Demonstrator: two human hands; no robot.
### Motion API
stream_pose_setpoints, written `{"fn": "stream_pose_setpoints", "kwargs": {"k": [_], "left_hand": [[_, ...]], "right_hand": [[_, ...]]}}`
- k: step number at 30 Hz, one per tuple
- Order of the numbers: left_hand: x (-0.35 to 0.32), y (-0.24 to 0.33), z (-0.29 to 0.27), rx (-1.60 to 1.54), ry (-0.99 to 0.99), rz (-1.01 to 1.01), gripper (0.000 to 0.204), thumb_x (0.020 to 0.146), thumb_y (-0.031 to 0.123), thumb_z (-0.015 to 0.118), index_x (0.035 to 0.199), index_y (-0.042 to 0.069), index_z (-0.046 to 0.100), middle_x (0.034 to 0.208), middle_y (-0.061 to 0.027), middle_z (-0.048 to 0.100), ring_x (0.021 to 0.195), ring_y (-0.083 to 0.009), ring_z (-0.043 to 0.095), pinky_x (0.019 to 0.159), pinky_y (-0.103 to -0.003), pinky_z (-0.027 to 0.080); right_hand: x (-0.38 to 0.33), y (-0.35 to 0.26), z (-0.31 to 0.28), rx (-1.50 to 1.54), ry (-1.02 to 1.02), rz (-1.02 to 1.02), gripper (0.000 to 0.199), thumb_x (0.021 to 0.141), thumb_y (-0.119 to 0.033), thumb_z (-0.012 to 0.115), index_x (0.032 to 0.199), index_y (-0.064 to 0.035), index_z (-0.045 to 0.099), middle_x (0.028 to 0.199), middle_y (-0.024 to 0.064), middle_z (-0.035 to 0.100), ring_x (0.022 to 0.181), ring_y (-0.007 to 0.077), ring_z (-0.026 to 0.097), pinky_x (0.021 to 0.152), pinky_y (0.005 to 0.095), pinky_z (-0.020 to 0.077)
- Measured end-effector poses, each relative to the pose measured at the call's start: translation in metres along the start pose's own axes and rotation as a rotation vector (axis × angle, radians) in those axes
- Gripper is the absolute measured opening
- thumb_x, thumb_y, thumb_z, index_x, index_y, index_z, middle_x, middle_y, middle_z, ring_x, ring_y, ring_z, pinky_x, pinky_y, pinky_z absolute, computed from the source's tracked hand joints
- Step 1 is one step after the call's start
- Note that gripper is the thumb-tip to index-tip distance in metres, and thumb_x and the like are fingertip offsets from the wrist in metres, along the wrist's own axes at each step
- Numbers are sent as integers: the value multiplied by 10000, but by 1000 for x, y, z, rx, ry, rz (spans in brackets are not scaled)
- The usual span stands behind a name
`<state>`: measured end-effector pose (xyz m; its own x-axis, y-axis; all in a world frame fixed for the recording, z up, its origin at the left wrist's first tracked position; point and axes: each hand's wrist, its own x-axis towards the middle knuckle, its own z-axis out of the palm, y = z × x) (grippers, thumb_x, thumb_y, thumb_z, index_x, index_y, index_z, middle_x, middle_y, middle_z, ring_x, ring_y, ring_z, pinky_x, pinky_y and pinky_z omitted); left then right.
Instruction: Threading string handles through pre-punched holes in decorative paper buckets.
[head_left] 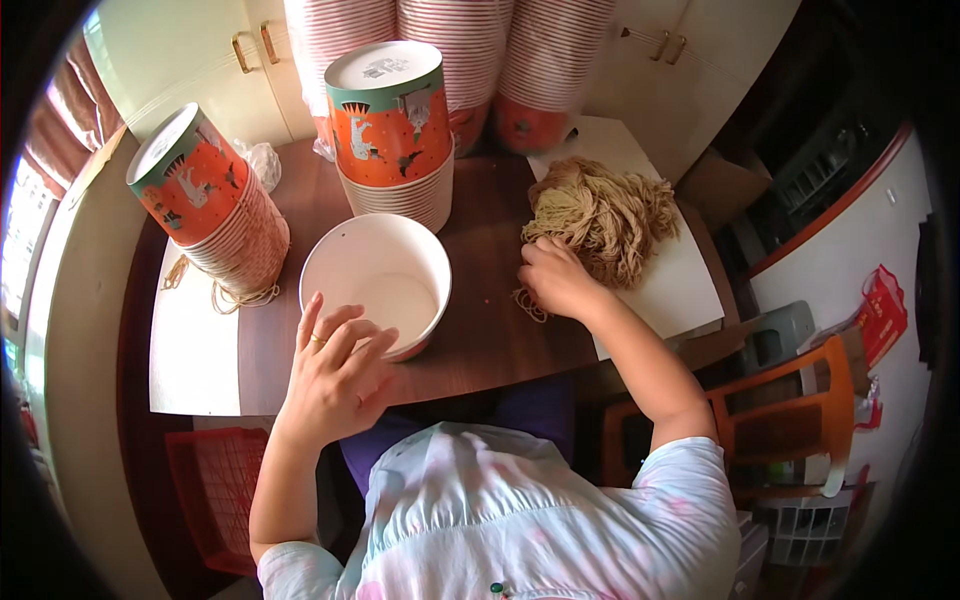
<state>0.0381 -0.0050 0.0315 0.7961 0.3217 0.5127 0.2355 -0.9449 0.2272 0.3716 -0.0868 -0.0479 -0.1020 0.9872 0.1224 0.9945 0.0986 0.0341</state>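
left hand (335,375) resting open against paper tub (377,282), I'm steadying it on the surface (490,330) | right hand (556,280) pinching at string pile (603,215) just beside, fingers together

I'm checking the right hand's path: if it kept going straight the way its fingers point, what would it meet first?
The right hand points up and away across the table, and the pile of tan strings lies directly ahead, at its fingertips. It would probably meet that pile first; whether the fingers already touch it is unclear.
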Motion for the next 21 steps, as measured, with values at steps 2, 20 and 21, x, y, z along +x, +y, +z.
{"fn": "stream_pose_setpoints", "kwargs": {"k": [2, 20, 21], "left_hand": [[1, 2, -6, -14, 26, 8, 373, 652, 89, 724, 1016, 118, 650, 1011, -56, 602, 1061, -290, 560, 1050, -529, 333], [145, 3, -3, -1036, -302, -408, 223, 938, 230, 609, 971, 22, 683, 746, 11, 638, 675, -44, 563, 612, -207, 459], [135, -3, -1, -1083, -317, -402, 223, 940, 234, 607, 975, 28, 685, 742, 14, 638, 674, -43, 560, 617, -206, 459]], "right_hand": [[3, 8, -3, 184, 103, 32, 83, 720, -67, 641, 780, -78, 696, 907, 80, 567, 959, 269, 528, 872, 397, 436], [40, 2, -191, 1584, 127, 130, 118, 918, -147, 600, 910, -30, 582, 671, -18, 523, 549, 39, 468, 507, 195, 430], [36, 5, -189, 1614, 101, 99, 116, 922, -150, 598, 909, -36, 577, 662, -30, 496, 538, 25, 435, 491, 189, 413]]}}
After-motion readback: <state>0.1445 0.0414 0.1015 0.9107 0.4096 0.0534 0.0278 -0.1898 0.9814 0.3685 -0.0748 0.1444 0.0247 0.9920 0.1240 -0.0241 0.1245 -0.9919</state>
